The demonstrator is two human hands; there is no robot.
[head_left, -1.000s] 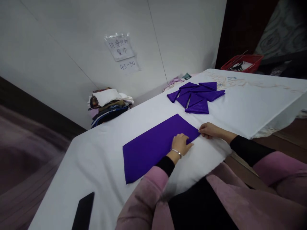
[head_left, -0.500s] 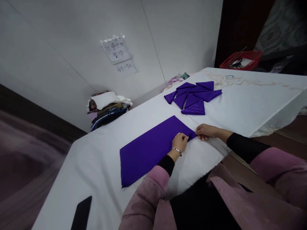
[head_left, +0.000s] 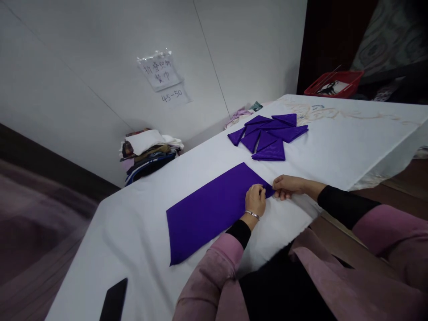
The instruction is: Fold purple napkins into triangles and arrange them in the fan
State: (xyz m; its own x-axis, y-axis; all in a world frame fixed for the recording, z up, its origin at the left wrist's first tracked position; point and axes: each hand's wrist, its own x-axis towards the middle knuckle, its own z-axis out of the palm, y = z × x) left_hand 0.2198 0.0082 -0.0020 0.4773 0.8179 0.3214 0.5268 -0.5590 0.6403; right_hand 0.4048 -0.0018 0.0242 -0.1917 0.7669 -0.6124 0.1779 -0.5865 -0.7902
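A purple cloth (head_left: 207,209), folded into a long rectangle, lies flat on the white table (head_left: 334,147). My left hand (head_left: 256,199), with a bracelet on the wrist, rests on the cloth near its right corner with fingers curled. My right hand (head_left: 286,186) pinches that right corner between thumb and fingers. Farther back lies a group of several purple cloths (head_left: 267,133) folded into triangles, fanned over one another.
A stack of folded fabrics (head_left: 149,149) sits against the wall at the table's back left. A dark phone (head_left: 114,301) lies near the front left edge. A red basket (head_left: 333,84) stands beyond the far right. A paper note (head_left: 159,71) hangs on the wall.
My left hand slid right along the cloth toward the corner, fingers curling in. My right hand closed on the corner. The view shifted slightly.
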